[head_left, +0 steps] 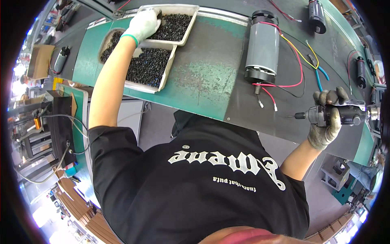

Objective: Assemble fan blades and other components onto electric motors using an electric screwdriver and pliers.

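Observation:
My left hand, in a white glove with a green cuff, reaches into the far white tray of small black parts. Its fingers curl down there, and whatever they pinch is hidden. My right hand, in a greyish, soiled glove, wraps around a black and grey power screwdriver. The tool lies level, its bit pointing left over the worktop. Between my hands, a large grey cylindrical motor with black ends lies on the dark mat. Red, yellow and black wires trail from it.
A nearer white tray also holds black parts. Blue-handled pliers lie right of the motor, near the screwdriver. More motors rest at the far right, right edge and left. A grey stool stands below right.

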Demonstrator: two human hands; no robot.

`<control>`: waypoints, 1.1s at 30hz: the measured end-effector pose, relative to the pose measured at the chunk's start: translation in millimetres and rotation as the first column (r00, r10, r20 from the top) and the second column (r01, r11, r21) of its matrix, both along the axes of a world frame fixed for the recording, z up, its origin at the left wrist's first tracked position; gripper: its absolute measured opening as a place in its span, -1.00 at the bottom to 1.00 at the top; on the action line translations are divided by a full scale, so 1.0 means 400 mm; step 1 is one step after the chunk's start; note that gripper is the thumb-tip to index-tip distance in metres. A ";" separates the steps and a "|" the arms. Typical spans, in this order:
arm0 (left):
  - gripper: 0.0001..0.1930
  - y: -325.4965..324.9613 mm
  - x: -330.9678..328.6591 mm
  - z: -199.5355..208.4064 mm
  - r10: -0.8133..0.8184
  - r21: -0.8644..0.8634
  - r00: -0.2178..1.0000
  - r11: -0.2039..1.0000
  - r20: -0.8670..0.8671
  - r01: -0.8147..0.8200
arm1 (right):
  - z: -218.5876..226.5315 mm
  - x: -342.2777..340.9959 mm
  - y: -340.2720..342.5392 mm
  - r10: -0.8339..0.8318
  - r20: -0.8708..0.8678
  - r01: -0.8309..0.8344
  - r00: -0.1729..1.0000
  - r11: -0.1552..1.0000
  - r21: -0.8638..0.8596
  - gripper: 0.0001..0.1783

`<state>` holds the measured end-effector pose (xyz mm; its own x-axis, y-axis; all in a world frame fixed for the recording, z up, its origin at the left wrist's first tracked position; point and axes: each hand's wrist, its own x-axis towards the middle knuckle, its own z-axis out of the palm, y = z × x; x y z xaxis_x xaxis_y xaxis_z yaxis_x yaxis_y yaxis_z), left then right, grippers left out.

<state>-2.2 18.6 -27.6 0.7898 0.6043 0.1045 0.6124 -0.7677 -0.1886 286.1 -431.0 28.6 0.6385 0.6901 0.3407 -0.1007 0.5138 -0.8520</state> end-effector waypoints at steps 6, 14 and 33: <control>-0.67 -0.069 0.062 0.073 0.193 -0.163 0.979 0.970 0.065 -0.180 | -0.002 -0.005 -0.003 0.035 -0.022 -0.035 0.999 0.999 0.024 -0.36; -0.63 -0.135 0.033 0.116 0.185 -0.172 0.918 0.976 0.352 -0.131 | 0.001 -0.019 0.009 -0.031 -0.041 0.031 0.999 0.999 -0.007 -0.38; -0.76 -0.722 0.223 0.110 0.754 -0.236 0.382 -0.301 0.534 0.924 | 0.137 0.009 0.011 -0.117 -0.095 0.121 0.989 0.992 0.034 -0.44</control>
